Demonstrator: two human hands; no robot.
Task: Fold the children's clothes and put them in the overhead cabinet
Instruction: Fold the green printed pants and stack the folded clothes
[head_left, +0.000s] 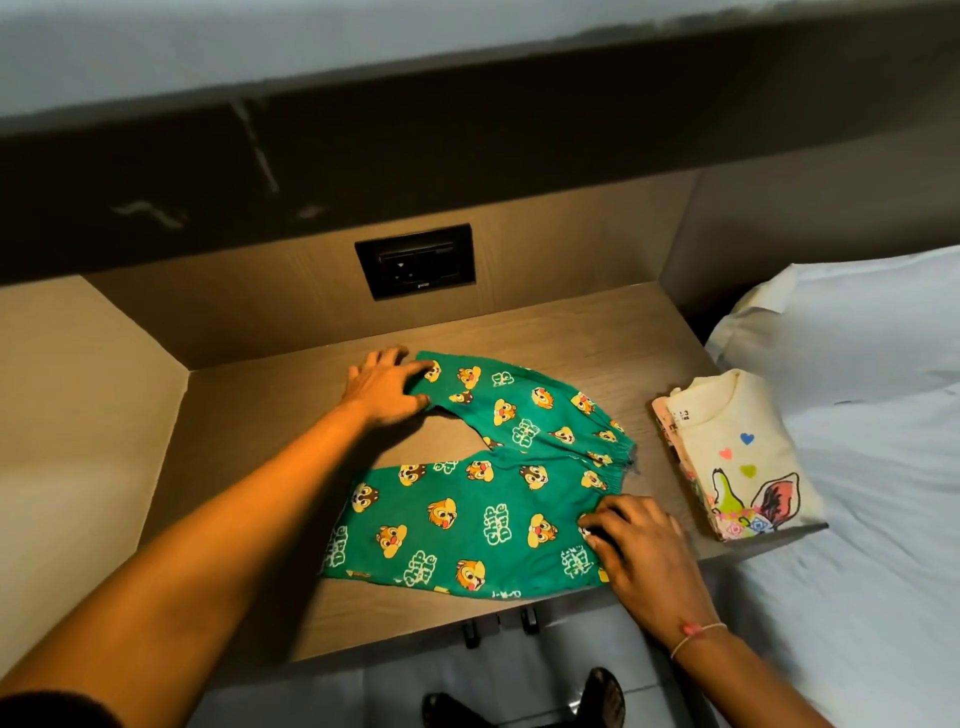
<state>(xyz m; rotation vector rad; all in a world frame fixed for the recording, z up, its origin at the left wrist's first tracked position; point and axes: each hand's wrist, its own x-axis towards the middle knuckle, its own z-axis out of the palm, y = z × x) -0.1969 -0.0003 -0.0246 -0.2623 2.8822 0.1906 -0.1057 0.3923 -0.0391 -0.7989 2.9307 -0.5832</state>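
Green children's trousers (483, 499) printed with cartoon chipmunks lie spread on a wooden side table (249, 447), their two legs pointing left in a V. My left hand (387, 387) grips the cuff of the far leg. On the waistband end of the near leg rests my right hand (636, 540), fingers pinching the cloth. A folded cream children's top (737, 457) with hearts and a rabbit print sits on a small stack at the table's right edge. The underside of the overhead cabinet (467, 130) runs dark across the top of the view.
A black wall socket plate (415, 261) is set in the wooden back panel. A bed with pale blue sheets (857, 571) and a pillow (831, 322) lies to the right. Below the table's front edge are pale floor tiles and dark footwear (602, 696).
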